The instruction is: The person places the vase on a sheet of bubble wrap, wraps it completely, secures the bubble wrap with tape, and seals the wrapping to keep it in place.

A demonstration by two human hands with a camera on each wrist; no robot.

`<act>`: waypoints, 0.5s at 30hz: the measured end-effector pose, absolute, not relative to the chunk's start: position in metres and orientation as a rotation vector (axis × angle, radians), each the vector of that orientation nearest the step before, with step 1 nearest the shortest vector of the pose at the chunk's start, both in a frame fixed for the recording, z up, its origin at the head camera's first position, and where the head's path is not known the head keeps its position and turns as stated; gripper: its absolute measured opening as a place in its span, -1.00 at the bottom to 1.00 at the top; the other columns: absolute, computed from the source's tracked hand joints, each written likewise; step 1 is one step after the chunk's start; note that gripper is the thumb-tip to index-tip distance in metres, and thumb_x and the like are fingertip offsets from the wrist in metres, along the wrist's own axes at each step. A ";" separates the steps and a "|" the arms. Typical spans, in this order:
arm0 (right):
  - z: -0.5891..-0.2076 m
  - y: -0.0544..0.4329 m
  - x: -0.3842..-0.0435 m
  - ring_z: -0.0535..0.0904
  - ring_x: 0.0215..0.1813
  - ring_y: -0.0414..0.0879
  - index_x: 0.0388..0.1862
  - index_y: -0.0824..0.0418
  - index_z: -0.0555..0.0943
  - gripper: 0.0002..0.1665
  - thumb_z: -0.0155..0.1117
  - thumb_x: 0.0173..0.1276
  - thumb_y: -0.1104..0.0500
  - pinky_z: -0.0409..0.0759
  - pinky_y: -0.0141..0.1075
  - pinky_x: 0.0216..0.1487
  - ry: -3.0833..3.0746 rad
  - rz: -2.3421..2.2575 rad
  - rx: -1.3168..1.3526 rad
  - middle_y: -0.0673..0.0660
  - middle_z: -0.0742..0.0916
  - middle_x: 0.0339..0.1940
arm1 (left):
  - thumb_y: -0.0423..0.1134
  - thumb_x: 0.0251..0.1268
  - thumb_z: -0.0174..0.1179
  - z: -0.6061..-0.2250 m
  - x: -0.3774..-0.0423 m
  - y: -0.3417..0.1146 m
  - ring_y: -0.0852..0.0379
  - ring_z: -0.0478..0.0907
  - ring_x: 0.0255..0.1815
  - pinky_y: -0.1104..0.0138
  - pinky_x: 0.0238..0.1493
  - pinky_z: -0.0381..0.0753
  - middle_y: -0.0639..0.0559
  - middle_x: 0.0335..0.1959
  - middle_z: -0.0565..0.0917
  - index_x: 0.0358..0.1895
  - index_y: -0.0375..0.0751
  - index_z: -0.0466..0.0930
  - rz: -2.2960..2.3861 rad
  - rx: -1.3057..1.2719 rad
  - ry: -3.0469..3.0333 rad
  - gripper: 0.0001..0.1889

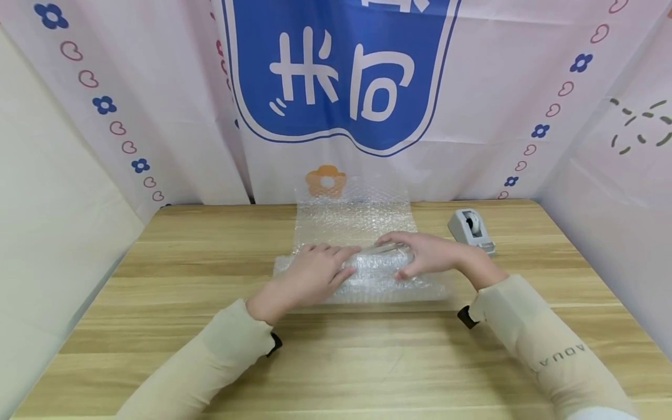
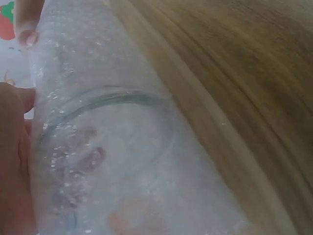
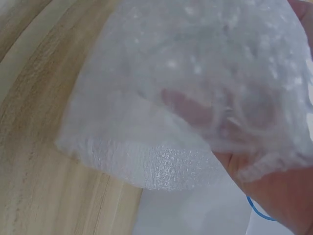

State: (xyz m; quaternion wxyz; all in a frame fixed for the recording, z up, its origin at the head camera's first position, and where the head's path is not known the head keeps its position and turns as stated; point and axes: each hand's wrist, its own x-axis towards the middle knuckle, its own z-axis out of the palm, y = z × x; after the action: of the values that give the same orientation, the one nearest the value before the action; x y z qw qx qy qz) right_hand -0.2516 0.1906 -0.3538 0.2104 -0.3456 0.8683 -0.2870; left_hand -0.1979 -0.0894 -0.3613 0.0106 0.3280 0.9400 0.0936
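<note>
A bubble wrap sheet [image 1: 357,219] lies across the middle of the table, its near part rolled over a clear, round-rimmed object [image 2: 122,100] that looks like glass. Reddish marks show through the film in the left wrist view, but the object's exact kind is hidden. My left hand [image 1: 315,274] holds the left side of the roll, fingers over its top and thumb nearer me. On the right side my right hand [image 1: 427,254] grips the roll with curved fingers and thumb. Part of that hand [image 3: 279,191] shows blurred through the wrap.
A grey tape dispenser [image 1: 471,230] with a roll of tape stands on the table [image 1: 367,361], behind the right forearm. The wrap's far end runs up against the printed curtain [image 1: 283,163] at the back edge. Pale walls close in both sides.
</note>
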 end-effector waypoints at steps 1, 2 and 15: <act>-0.354 0.191 -0.252 0.40 0.42 0.21 0.56 0.13 0.31 -0.02 0.48 0.15 0.06 0.39 0.27 0.36 2.404 -0.807 -0.957 0.19 0.43 0.52 | 0.10 0.67 -0.12 -0.363 -0.199 -0.089 -0.23 0.44 0.39 -0.23 0.40 0.31 -0.13 0.39 0.53 0.56 -0.04 0.31 0.300 1.020 2.938 -0.44; -0.354 0.191 -0.252 0.41 0.41 0.21 0.56 0.14 0.31 -0.02 0.47 0.16 0.06 0.40 0.27 0.35 2.395 -0.816 -0.954 0.20 0.42 0.52 | 0.11 0.67 -0.12 -0.363 -0.199 -0.089 -0.22 0.45 0.38 -0.23 0.40 0.31 -0.13 0.38 0.54 0.56 -0.03 0.31 0.304 1.016 2.944 -0.44; -0.353 0.193 -0.252 0.28 0.51 0.24 0.57 0.20 0.27 0.00 0.46 0.17 0.06 0.32 0.29 0.40 2.362 -0.815 -1.005 0.20 0.38 0.54 | 0.16 0.65 -0.09 -0.365 -0.203 -0.086 -0.26 0.52 0.28 -0.24 0.21 0.48 -0.10 0.24 0.66 0.55 0.07 0.34 0.320 1.008 2.940 -0.44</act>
State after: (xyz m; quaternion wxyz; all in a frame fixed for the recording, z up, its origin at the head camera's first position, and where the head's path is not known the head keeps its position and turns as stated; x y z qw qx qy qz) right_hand -0.2515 0.1927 -0.3532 0.2221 -0.3639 0.8551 -0.2950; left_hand -0.2032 -0.0864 -0.3651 0.0085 0.3226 0.9410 0.1024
